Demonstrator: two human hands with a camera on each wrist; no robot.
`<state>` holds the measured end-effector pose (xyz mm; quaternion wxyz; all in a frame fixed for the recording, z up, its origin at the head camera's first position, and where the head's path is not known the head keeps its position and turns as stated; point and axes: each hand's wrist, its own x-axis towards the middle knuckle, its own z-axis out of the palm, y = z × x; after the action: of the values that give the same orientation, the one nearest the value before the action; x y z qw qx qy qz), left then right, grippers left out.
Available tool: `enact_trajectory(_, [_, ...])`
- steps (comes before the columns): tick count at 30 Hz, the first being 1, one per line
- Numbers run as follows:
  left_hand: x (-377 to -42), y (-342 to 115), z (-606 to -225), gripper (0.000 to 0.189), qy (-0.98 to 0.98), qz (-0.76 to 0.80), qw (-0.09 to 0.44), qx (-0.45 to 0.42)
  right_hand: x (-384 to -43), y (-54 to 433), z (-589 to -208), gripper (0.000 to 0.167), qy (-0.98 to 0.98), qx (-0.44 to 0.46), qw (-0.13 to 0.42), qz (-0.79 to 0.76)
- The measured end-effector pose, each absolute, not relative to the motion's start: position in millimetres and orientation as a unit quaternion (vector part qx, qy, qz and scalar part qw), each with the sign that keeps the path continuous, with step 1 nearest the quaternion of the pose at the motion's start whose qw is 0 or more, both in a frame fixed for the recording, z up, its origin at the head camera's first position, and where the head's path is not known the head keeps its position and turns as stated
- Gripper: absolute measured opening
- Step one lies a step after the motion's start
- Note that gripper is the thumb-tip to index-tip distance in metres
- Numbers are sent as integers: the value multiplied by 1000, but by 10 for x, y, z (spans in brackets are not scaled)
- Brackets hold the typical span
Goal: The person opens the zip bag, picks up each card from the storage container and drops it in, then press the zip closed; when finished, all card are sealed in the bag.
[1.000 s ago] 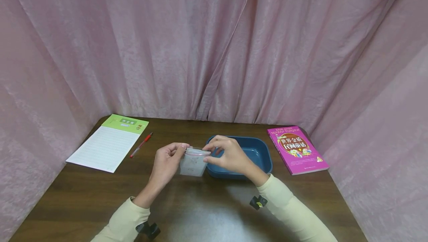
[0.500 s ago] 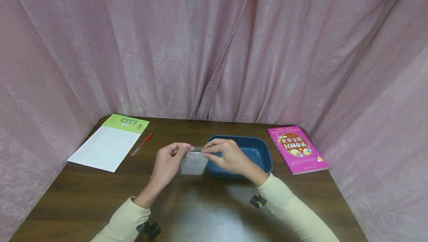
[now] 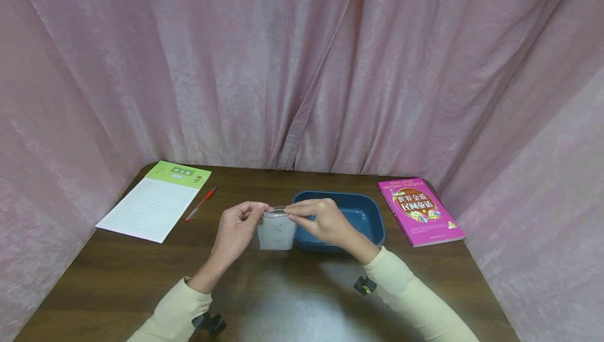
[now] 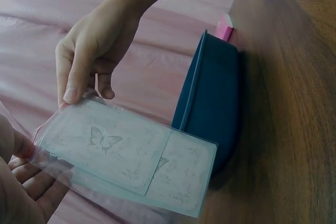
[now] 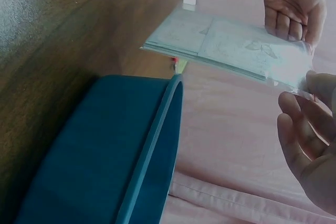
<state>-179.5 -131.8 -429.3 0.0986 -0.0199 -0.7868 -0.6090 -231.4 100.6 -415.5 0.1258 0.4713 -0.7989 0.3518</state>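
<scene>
A clear zip-top bag (image 3: 276, 233) with a red line along its mouth hangs between both hands, above the table. Inside it are pale cards (image 4: 118, 145) printed with a butterfly, one overlapping another. My left hand (image 3: 237, 229) pinches the bag's left top corner between thumb and fingers. At the right end of the mouth, my right hand (image 3: 325, 221) pinches the top edge with thumb and forefinger. The mouth bows slightly apart between them in the head view. Just right of the bag stands a blue basin (image 3: 363, 216), partly behind my right hand.
On the left lie a lined writing pad (image 3: 153, 203) with a green header and a red pen (image 3: 200, 204). A pink book (image 3: 420, 211) lies at the right. Pink curtains (image 3: 236, 69) close off the back and sides of the wooden table (image 3: 283, 300).
The bag has swung from a slant to hanging straighter, its front now facing me. My right fingers have straightened and shifted slightly along the mouth. My left hand has barely moved.
</scene>
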Motion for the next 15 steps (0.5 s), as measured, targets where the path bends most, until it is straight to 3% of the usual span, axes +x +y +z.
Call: enact_trajectory(15, [-1777, -1303, -4280, 24, -783, -613, 102, -24, -2313, 1002, -4216, 18, -812, 455, 118, 347])
